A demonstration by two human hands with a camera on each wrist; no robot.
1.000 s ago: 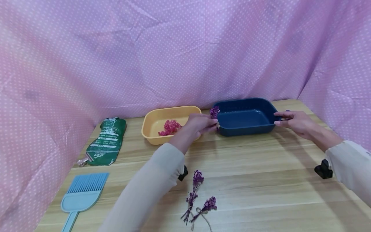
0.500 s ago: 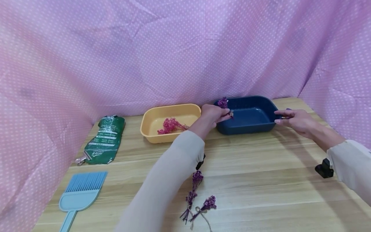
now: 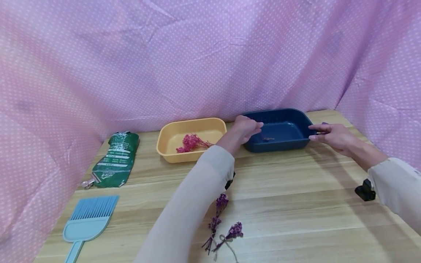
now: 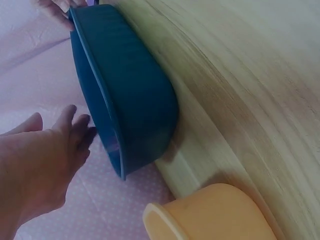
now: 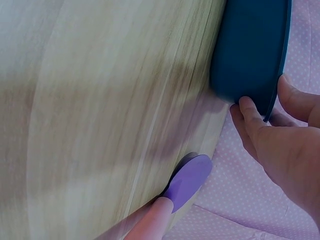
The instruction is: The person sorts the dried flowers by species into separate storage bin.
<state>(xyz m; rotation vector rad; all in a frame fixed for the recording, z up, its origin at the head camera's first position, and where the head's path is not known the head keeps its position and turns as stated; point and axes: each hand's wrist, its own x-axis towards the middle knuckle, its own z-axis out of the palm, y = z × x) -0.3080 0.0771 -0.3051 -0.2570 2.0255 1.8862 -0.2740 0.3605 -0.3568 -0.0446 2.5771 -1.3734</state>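
Observation:
The deep blue tray (image 3: pixel 277 132) stands at the back of the table. My left hand (image 3: pixel 246 128) is over its left end, fingers loosely bent and holding nothing; the left wrist view shows that hand (image 4: pixel 47 157) beside the rim. Under it lies a dried flower sprig, mostly hidden, with its stem end (image 3: pixel 268 138) showing on the tray floor. At the tray's right end, my right hand (image 3: pixel 336 138) grips the wall, thumb at the rim and fingers against the outside, as the right wrist view shows (image 5: pixel 285 135).
To the left stands a yellow tray (image 3: pixel 164 146) holding pink dried flowers (image 3: pixel 190 142). Two purple sprigs (image 3: pixel 235 230) lie near the front. A green clipped packet (image 3: pixel 118 160) and blue brush (image 3: pixel 87 226) are farther left. A purple oval item (image 5: pixel 192 180) lies beyond the right hand.
My left hand carried a purple sprig rightward over the blue tray, then let it go inside. The right hand has kept its place at the tray's right end.

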